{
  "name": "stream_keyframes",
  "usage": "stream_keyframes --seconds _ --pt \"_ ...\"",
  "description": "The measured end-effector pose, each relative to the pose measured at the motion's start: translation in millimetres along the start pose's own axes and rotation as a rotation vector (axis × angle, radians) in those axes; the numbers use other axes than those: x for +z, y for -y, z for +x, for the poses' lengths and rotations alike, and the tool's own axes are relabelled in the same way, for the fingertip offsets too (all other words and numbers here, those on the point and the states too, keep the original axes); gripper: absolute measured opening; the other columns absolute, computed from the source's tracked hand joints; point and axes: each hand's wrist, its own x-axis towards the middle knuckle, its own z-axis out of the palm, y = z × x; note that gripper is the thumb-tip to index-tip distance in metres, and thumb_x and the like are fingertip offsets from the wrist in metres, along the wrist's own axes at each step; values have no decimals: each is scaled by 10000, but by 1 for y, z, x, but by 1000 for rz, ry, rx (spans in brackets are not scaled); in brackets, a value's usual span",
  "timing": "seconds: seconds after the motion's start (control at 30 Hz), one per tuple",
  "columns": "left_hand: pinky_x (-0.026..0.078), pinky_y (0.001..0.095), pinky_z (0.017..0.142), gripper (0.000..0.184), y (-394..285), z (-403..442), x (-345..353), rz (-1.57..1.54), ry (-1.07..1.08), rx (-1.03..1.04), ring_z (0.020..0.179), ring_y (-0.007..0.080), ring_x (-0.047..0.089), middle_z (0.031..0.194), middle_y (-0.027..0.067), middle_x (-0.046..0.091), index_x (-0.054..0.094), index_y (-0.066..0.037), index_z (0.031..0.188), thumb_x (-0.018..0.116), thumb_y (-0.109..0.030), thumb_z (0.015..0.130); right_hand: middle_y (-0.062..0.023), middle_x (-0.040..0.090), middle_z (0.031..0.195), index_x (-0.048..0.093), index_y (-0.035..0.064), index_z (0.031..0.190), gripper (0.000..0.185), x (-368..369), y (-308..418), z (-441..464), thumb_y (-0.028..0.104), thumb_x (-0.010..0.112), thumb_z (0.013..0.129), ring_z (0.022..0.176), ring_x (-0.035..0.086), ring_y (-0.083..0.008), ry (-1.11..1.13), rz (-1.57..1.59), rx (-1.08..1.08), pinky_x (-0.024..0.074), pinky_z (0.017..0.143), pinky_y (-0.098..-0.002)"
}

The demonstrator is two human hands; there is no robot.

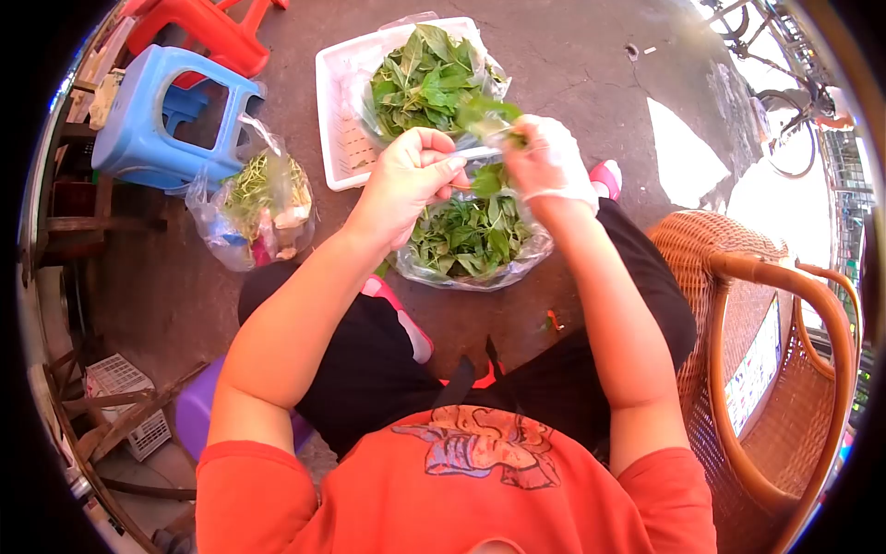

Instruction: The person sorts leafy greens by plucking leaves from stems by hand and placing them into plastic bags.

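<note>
Both of my hands are raised over the greens, close together. My left hand (420, 175) pinches a thin stem between thumb and fingers. My right hand (546, 166), blurred by motion, has its fingers closed around leafy greens (489, 118). Below them, a clear plastic bag (471, 279) holds picked green leaves (469, 231). Farther away, a white plastic basket (337, 102) holds another bag heaped with larger green leaves (426, 81). To the left on the ground lies a clear bag with stems and scraps (263, 198).
A blue plastic stool (138, 125) stands at the left, with a red stool (208, 32) behind it. At the right is a wicker chair (784, 388). A white crate (127, 402) sits at lower left. Bicycles (789, 129) are at the upper right.
</note>
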Motion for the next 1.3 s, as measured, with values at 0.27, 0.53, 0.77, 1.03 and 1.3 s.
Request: stream_keyframes --seconds 0.27,0.53,0.77,1.03,1.3 --pt "419 184 578 228 4 -11 -12 71 -113 145 676 69 546 771 21 590 464 -14 1047 573 -64 854 40 553 799 585 63 916 197 8 35 -20 255 569 877 746 464 -48 427 924 408 394 661 -220" --pt "451 223 519 145 2 -20 -15 56 -223 233 584 90 540 760 66 609 509 25 954 571 3 825 9 573 843 569 42 921 112 38 42 -38 65 620 824 760 498 -57 460 1007 346 430 683 -224" --pt "417 187 542 179 -6 -18 -29 -115 -222 100 605 72 524 808 50 612 517 -38 988 605 -93 842 1 586 864 585 54 954 147 42 37 -44 57 629 814 769 504 -66 360 1116 367 426 701 -217" --pt "394 179 519 170 -6 -24 -20 -78 -160 100 594 76 521 794 44 604 515 -22 982 593 -72 840 9 593 834 596 31 948 139 43 50 -38 50 627 814 728 512 -67 322 1193 424 421 665 -221" --pt "402 185 513 142 -22 -22 -44 -236 -458 273 569 67 508 770 40 597 527 -35 962 589 -78 841 -12 578 749 580 52 849 145 64 49 -31 33 661 730 679 487 -104 292 729 143 420 626 -260"
